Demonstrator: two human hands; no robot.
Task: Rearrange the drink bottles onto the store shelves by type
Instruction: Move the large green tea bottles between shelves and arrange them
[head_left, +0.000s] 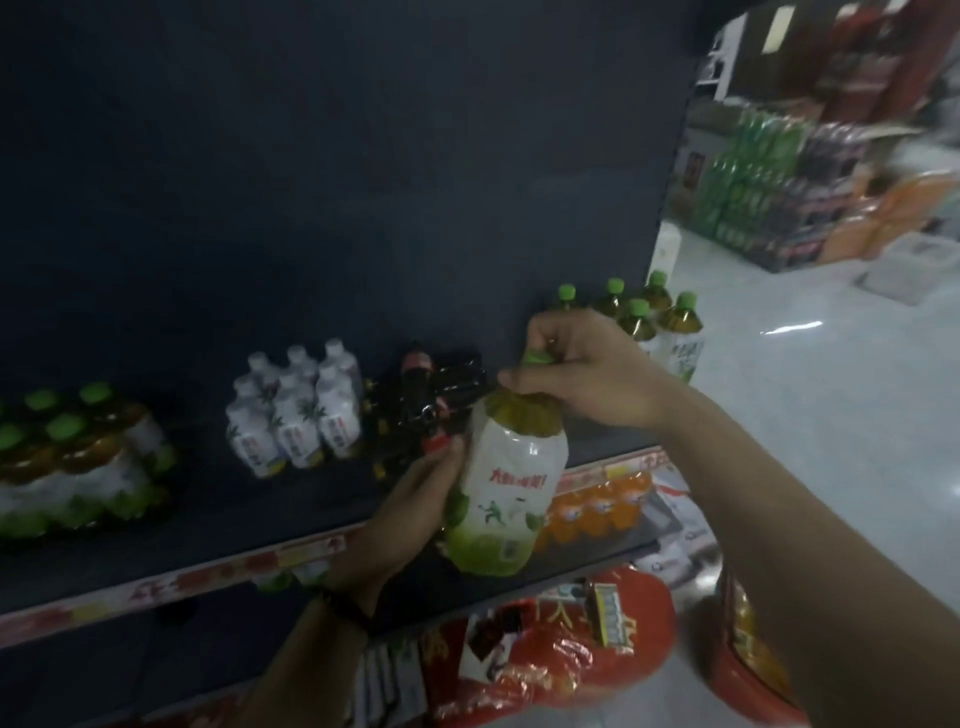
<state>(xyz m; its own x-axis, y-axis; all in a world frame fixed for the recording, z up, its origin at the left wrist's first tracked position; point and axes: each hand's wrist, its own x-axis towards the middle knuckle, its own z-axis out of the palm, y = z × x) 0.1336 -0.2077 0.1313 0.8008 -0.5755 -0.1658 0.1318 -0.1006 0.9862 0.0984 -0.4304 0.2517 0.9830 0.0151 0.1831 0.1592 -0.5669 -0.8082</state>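
A large green tea bottle (506, 488) with a green cap and white-green label is tilted in front of the dark shelf (218, 525). My right hand (582, 369) grips its cap and neck from above. My left hand (415, 499) holds its lower body from the left. On the shelf stand a pack of green tea bottles (78, 457) at the left, white milky drink bottles (296, 410) in the middle, dark cola bottles (421, 395) behind my hands, and several more green tea bottles (660, 322) at the right end.
Orange drink bottles (602, 506) sit on the lower shelf. Red packaged goods (561, 654) lie below near the floor. Stacked green soda packs (748, 182) and orange packs (893, 208) stand across the pale aisle floor (831, 395) at the right.
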